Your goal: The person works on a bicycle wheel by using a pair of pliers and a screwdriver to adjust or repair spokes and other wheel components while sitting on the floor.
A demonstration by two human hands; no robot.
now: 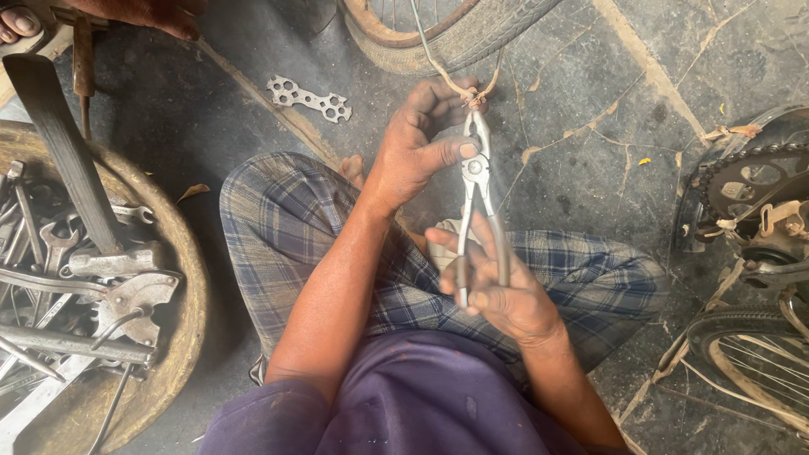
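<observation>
My right hand (497, 291) grips the two handles of a pair of metal pliers (478, 181) that point away from me. Their jaws close on a knotted tan wire or cable end (474, 95). My left hand (419, 139) holds that wire near the knot, with the thumb pressed against the pliers' pivot. The wire runs up toward a bicycle wheel (438, 34) lying at the top of the view. I sit on the dark stone floor with my legs, in checked cloth, folded beneath my arms.
A round shallow basket (181, 253) at the left holds several spanners, a hammer and other metal tools. A flat multi-hole wrench (309, 99) lies on the floor. A bicycle chainring (754, 181) and tyre (750, 354) stand at the right. Another person's foot (18, 24) shows top left.
</observation>
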